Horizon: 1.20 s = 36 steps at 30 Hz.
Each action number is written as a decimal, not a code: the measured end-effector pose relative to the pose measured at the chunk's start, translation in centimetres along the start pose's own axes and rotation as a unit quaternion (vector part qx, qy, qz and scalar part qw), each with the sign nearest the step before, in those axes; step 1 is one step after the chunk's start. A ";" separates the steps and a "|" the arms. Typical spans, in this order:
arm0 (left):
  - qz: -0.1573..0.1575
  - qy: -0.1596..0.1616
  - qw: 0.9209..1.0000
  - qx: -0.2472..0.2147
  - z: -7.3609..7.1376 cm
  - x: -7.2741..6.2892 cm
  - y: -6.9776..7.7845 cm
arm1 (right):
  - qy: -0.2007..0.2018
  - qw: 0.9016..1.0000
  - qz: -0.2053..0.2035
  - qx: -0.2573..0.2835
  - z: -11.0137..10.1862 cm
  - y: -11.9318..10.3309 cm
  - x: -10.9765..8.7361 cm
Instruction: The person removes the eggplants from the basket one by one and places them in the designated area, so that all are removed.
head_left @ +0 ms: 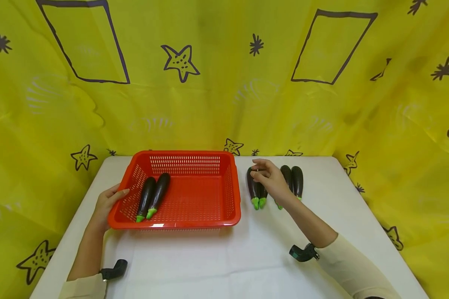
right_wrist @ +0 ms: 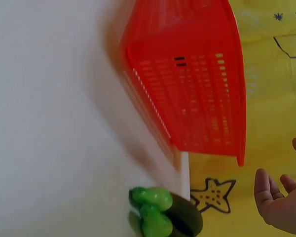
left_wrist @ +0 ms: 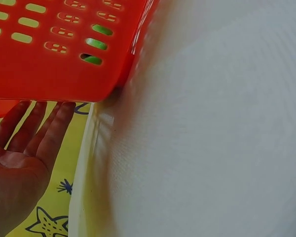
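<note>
A red plastic basket [head_left: 194,224] with slotted sides stands on the white table. Two dark eggplants with green stems, one of them the eggplant [head_left: 161,193], lie side by side in its left part. My left hand [head_left: 104,203] holds the basket's left rim; in the left wrist view its fingers [left_wrist: 49,128] reach up to the edge. Right of the basket, my right hand [head_left: 271,178] is over a row of eggplants, fingers loosely bent and nothing held. An eggplant [head_left: 252,189] lies under its fingertips, another [head_left: 297,180] at the row's right end; the hand partly hides those between.
The white tabletop [head_left: 194,265] stretches in front of the basket. A yellow curtain [head_left: 209,112] with drawn starfish hangs behind the table and along both sides. Dark wrist devices [head_left: 303,252] are strapped to both forearms.
</note>
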<state>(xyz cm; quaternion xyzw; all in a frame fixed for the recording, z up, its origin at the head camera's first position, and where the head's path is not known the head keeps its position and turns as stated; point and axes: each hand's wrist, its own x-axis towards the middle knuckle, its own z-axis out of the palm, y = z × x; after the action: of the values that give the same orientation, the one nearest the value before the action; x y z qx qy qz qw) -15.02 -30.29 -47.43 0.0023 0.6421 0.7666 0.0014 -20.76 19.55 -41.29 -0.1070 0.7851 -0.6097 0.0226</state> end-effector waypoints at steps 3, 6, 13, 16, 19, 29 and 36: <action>0.001 -0.002 1.000 0.003 0.0 0.1 0.0 | -0.016 1.000 0.001 0.001 0.9 -0.5 0.4; -0.001 -0.003 1.000 0.002 -0.1 0.1 0.0 | -0.033 0.999 -0.007 0.000 1.7 -1.0 0.7; -0.005 0.001 1.000 0.003 -0.2 0.1 -0.1 | -0.070 0.997 -0.015 0.004 3.1 -1.8 1.7; -0.005 0.001 1.000 0.001 -0.2 0.1 -0.1 | -0.081 0.997 -0.016 0.002 3.7 -2.3 2.1; -0.006 0.000 1.000 -0.004 -0.3 0.1 0.0 | -0.089 0.996 -0.014 0.001 4.3 -2.7 2.6; -0.009 0.003 1.000 0.002 -0.3 -0.1 0.1 | -0.124 0.992 0.009 0.015 6.3 -3.8 4.0; -0.005 0.003 1.000 0.004 -0.1 0.1 0.0 | -0.143 0.989 0.013 0.025 7.5 -4.8 5.0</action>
<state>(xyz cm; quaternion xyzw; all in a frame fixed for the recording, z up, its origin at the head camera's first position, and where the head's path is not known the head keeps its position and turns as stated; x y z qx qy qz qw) -15.11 -30.44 -47.45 -0.0035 0.6454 0.7639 0.0029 -23.73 10.28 -38.14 -0.1823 0.7594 -0.6075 0.1451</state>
